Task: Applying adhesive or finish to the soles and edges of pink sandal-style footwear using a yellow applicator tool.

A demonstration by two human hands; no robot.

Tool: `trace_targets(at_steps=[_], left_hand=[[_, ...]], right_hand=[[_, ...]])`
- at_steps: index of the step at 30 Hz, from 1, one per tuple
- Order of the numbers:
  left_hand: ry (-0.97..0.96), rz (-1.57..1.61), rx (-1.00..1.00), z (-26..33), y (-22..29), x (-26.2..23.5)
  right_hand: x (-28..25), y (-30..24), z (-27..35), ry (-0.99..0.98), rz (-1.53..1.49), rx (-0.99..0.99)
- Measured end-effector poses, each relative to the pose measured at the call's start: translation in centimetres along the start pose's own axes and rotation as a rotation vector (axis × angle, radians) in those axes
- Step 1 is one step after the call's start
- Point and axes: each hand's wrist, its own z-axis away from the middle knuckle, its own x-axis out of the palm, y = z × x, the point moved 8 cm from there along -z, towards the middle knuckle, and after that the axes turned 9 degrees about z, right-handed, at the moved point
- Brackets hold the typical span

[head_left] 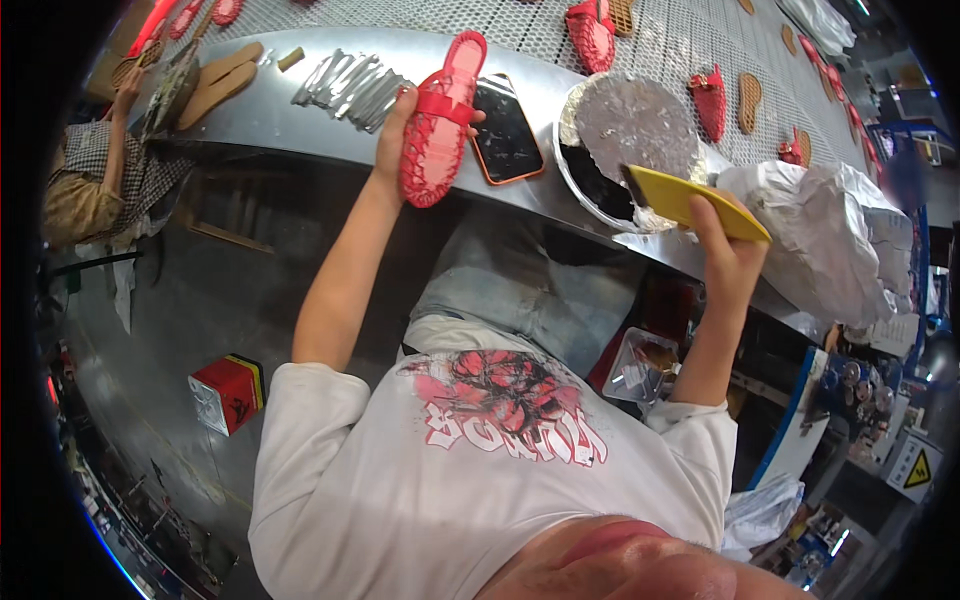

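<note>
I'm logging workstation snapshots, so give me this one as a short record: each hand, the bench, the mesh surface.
Left hand: holding a red woven slip-on shoe
Right hand: gripping a flat yellow tool with a dark edge
Metal bench: orange-edged phone, pile of silver strips, round tub partly covered by a grey disc
Mesh surface: red shoes, tan soles
</note>
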Motion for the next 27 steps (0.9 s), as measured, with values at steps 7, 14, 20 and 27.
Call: trace_targets(at_steps=[7, 14, 20, 27], left_hand=[[0.024, -0.093, 0.026, 1.1, 0.2, 0.5], [0.035, -0.069, 0.014, 0.9, 0.2, 0.5], [0.035, -0.089, 0.037, 0.8, 0.4, 0.4], [0.034, 0.094, 0.006, 1.9, 0.1, 1.3]], right_hand=[[7.7, -1.1, -0.5, -0.156, 0.512, -0.300], [8.3, 2.9, -1.2, -0.251, 0.254, -0.038], [7.9, 5.7, -2.7, -0.290, 0.006, 0.154], [8.6, 4.8, -0.6, -0.271, -0.837, 0.447]])
